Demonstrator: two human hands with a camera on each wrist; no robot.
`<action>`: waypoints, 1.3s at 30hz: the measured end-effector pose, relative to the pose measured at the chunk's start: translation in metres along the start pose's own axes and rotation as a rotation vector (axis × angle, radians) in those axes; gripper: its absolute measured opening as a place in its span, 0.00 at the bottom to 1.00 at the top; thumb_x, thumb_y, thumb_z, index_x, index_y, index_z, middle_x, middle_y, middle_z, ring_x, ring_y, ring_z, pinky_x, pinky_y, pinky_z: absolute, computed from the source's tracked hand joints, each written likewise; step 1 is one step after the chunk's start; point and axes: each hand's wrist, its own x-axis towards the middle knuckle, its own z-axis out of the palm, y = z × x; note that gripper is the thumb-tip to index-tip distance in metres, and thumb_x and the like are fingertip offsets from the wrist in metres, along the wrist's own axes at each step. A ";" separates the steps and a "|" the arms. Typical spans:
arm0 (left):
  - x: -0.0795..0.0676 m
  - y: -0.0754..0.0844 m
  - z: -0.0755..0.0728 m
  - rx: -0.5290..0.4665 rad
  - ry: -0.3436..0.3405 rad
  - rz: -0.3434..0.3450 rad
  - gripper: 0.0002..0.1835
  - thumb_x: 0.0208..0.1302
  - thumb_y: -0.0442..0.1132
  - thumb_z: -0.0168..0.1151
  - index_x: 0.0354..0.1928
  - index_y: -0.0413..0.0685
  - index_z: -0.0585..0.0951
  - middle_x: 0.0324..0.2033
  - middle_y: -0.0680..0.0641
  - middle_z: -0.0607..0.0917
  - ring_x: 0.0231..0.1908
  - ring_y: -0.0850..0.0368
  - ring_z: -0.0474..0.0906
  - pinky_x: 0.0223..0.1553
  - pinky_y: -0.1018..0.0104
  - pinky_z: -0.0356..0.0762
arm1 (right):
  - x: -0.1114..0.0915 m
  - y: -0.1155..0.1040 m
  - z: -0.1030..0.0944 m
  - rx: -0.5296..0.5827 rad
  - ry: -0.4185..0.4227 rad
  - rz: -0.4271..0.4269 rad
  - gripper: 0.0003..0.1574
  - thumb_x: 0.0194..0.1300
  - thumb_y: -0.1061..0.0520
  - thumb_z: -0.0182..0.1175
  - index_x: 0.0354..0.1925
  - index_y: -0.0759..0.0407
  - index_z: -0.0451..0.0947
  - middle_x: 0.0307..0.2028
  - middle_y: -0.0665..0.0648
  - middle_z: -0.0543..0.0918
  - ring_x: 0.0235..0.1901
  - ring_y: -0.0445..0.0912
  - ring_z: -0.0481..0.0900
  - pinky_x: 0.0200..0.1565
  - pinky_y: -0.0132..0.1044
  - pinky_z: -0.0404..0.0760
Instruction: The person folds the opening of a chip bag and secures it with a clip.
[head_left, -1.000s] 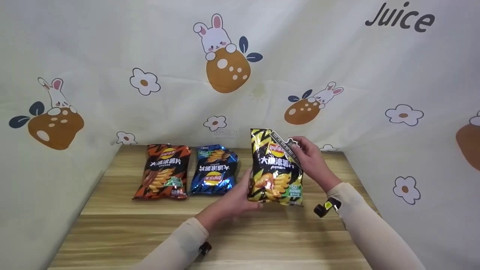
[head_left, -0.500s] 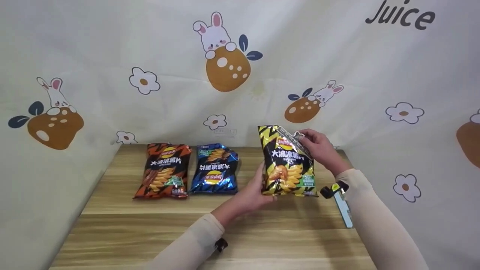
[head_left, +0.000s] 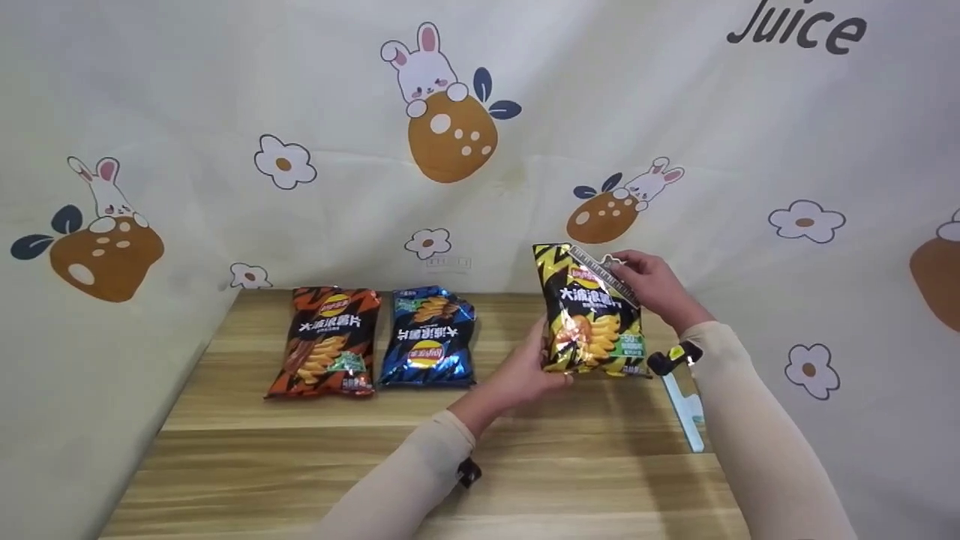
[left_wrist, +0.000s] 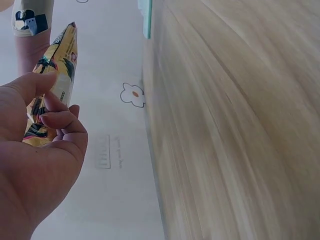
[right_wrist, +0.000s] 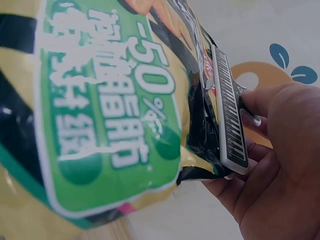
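A yellow-and-black bag of potato chips [head_left: 592, 322] is held up above the table. My left hand [head_left: 525, 379] grips its lower left edge. In the left wrist view, the fingers and thumb of that hand [left_wrist: 47, 160] curl around the bag [left_wrist: 65, 75]. A bag clip [head_left: 606, 276] with a piano-key pattern lies slanted across the bag's top right corner. My right hand [head_left: 660, 289] pinches this clip. The right wrist view shows the clip [right_wrist: 230, 110] along the bag's edge, thumb and fingers on its handle.
An orange bag of chips [head_left: 326, 345] and a blue one [head_left: 429, 337] lie side by side at the table's back left. A light blue clip [head_left: 684, 416] lies on the wooden table [head_left: 375, 465] near the right edge. A printed curtain hangs behind.
Both hands have carried the yellow-and-black bag, with the clip on its corner, to the right and slightly up. The light blue clip, hidden at first, has come into view.
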 end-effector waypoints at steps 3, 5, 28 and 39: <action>0.005 0.002 0.005 -0.002 0.022 -0.017 0.65 0.58 0.24 0.80 0.90 0.63 0.52 0.78 0.48 0.75 0.70 0.54 0.78 0.70 0.60 0.78 | 0.002 0.003 -0.003 0.002 0.004 0.006 0.32 0.86 0.41 0.57 0.71 0.61 0.80 0.55 0.67 0.87 0.48 0.54 0.85 0.48 0.36 0.86; 0.008 0.003 0.007 -0.004 0.030 -0.029 0.64 0.57 0.24 0.80 0.89 0.63 0.54 0.77 0.50 0.76 0.69 0.55 0.79 0.69 0.61 0.79 | 0.002 0.004 -0.005 0.005 0.005 0.017 0.32 0.86 0.41 0.57 0.71 0.61 0.80 0.55 0.67 0.87 0.48 0.54 0.86 0.48 0.37 0.87; 0.019 -0.013 0.005 0.045 -0.004 -0.064 0.57 0.58 0.28 0.82 0.86 0.51 0.60 0.66 0.47 0.85 0.61 0.55 0.84 0.68 0.57 0.79 | 0.019 0.036 0.012 -0.027 -0.035 0.113 0.33 0.87 0.40 0.55 0.72 0.62 0.78 0.61 0.67 0.85 0.55 0.56 0.83 0.58 0.45 0.83; 0.020 -0.033 0.007 0.215 -0.007 -0.130 0.51 0.57 0.32 0.84 0.81 0.43 0.66 0.71 0.40 0.81 0.70 0.44 0.77 0.77 0.49 0.70 | 0.019 0.062 0.038 -0.003 -0.079 0.165 0.32 0.84 0.53 0.52 0.78 0.64 0.73 0.65 0.68 0.82 0.59 0.56 0.81 0.62 0.47 0.80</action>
